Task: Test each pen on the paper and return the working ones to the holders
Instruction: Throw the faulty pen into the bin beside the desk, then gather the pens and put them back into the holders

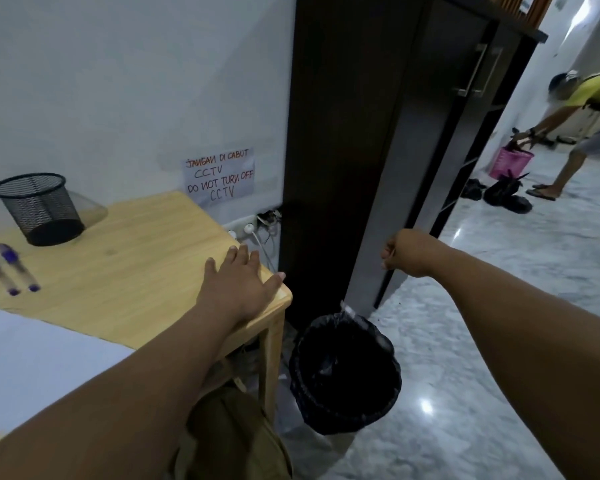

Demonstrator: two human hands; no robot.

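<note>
Pens (9, 268) on desk (136, 271) | left hand (239, 282) flat | right hand (404, 252) curled, empty, over bin (343, 372)

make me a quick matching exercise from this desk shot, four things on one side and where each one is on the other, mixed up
Things:
1. mesh pen holder
2. two purple pens
3. left hand
4. black-lined bin

Places:
A. on the floor beside the desk leg
B. lying flat near the desk's left edge
C. resting flat on the desk's right corner
D. upright at the back of the desk by the wall

Pairs: 1-D, 2-B, 3-C, 4-A
</note>
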